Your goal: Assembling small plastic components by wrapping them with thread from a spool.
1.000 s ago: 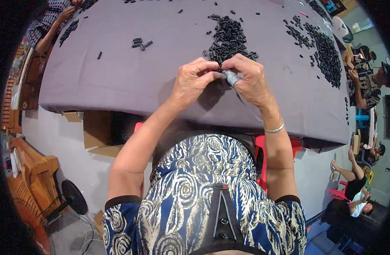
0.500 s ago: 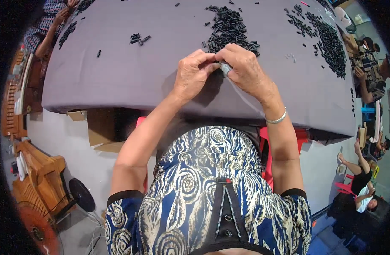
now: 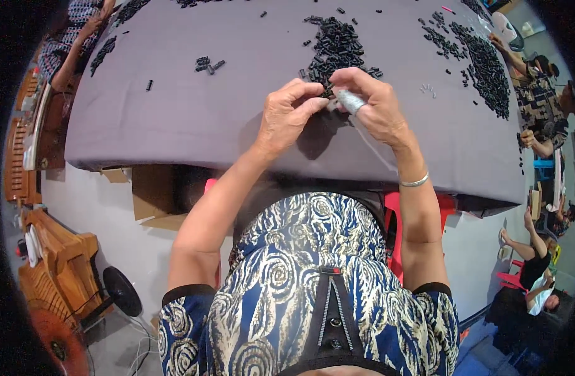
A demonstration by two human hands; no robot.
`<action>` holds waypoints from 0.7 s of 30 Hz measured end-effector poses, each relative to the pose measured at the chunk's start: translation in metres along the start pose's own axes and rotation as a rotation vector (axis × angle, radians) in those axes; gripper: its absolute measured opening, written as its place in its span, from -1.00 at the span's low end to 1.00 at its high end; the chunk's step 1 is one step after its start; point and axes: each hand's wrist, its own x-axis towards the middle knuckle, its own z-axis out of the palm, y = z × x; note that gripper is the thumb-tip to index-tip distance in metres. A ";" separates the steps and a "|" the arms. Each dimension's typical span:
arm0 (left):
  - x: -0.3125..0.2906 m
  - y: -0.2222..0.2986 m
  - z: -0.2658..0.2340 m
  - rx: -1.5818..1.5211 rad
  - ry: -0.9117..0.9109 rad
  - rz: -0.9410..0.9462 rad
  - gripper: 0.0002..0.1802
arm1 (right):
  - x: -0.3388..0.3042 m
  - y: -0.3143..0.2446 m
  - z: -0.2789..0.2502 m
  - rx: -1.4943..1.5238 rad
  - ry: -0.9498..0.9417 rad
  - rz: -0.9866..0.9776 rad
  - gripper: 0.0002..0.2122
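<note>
Near the front middle of the cloth-covered table, my left hand (image 3: pixel 287 116) has its thumb and index finger brought close together. Something small and dark lies at their tips, too small to make out. Just right of it is my right hand (image 3: pixel 378 106), index finger and thumb apart. A silver-grey sleeve or wrap (image 3: pixel 351 101) lies along its thumb. A pale strip hangs blurred below that hand. Right behind both hands lies a heap of small black cylindrical pieces (image 3: pixel 334 50). A bracelet (image 3: pixel 415 180) circles my right wrist.
More black pieces (image 3: pixel 488 69) are heaped on the right, with a few (image 3: pixel 209 64) at left. Small clear bits (image 3: pixel 428 89) lie right of my hands. Other people sit at both table sides. Below are a cardboard box (image 3: pixel 151 191), wooden chair (image 3: pixel 58 263) and fan (image 3: pixel 121 291).
My right hand has drawn slightly right, away from my left, and its thumb and index finger have parted. More of the silver-grey sleeve shows. At right, a person's arm has reached toward the table.
</note>
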 end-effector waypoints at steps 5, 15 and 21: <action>-0.002 0.010 0.000 -0.135 0.005 -0.053 -0.86 | -0.001 0.006 -0.013 0.484 -0.141 0.293 -0.69; -0.006 0.017 0.008 -0.321 0.009 0.047 -0.82 | -0.010 0.012 0.023 1.004 -0.272 0.473 -0.66; -0.008 0.026 0.009 -0.325 -0.003 0.032 -0.80 | -0.011 -0.005 0.038 1.220 -0.221 0.543 -0.63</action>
